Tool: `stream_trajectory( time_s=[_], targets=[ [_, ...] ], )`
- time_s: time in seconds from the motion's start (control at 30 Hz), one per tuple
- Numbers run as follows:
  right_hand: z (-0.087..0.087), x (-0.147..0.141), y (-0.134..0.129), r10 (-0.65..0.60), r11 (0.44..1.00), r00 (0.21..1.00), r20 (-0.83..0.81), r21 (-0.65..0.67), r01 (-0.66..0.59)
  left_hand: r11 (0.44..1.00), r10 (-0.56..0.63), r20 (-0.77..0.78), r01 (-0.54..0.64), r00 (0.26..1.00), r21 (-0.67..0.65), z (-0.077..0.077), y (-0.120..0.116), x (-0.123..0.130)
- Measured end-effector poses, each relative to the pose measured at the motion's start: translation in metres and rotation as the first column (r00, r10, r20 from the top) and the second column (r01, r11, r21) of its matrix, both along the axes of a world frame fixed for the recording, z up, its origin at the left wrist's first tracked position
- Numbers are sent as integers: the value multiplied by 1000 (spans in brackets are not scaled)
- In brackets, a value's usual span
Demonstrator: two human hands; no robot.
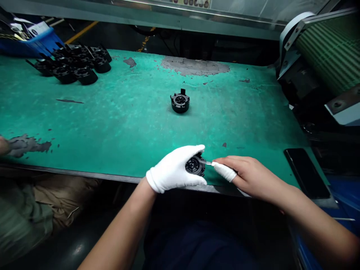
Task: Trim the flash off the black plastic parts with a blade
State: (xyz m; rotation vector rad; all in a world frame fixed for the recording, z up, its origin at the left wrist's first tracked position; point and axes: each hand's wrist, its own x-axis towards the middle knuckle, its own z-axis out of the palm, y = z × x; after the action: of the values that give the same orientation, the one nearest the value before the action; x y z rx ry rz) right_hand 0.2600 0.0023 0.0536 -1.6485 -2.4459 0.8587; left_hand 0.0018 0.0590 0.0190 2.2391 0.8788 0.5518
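My left hand (pixel 177 168), in a white glove, grips a round black plastic part (pixel 194 165) by its sides near the table's front edge. Thumb and fingers wrap around it, and its ringed face shows between them. My right hand (pixel 242 172) is bare except for a white cover on one finger. It is closed around a small tool with a thin, pale metal blade (pixel 208 163), whose tip meets the right rim of the part. The tool's handle is hidden in my palm. Beyond my hands, a similar black part (pixel 180 102) with upright tabs stands alone on the table.
Several black parts (pixel 75 63) cluster at the back left beside a blue bin (pixel 30 39). A black phone (pixel 306 172) lies at the right. A green-belted conveyor (pixel 332 48) rises at the back right. Another person's hand (pixel 3 145) shows at the left edge of the green table (pixel 126 123).
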Motion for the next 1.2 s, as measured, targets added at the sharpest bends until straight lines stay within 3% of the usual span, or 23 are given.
stream_trajectory(
  time_s=[0.07,0.13,0.23,0.33,0.57,0.8,0.97,1.2],
  targets=[
    [1,-3,3,46,999,999,14,-19,-46,1000,-31,9,31,999,-3,8,1,-7],
    [0,-9,5,71,997,997,19,-13,-71,996,81,41,-80,996,-35,11,-7,-8],
    [-6,-16,7,103,995,994,23,-3,-103,938,327,58,-316,943,-144,2,-29,0],
    [-11,-16,10,113,994,993,30,3,-113,888,439,56,-424,897,-177,-13,-45,14],
    [-11,-11,15,182,983,983,38,-11,-182,884,462,83,-451,883,-119,-24,-45,21],
    [-9,-16,16,93,996,985,148,-1,-94,883,467,82,-459,880,-101,-27,-47,20],
    [-1,-14,11,113,993,985,133,-3,-114,891,453,99,-446,886,-84,-28,-46,20],
    [10,-24,13,110,991,926,361,33,-130,891,454,104,-450,885,-61,-28,-45,20]
  ],
)
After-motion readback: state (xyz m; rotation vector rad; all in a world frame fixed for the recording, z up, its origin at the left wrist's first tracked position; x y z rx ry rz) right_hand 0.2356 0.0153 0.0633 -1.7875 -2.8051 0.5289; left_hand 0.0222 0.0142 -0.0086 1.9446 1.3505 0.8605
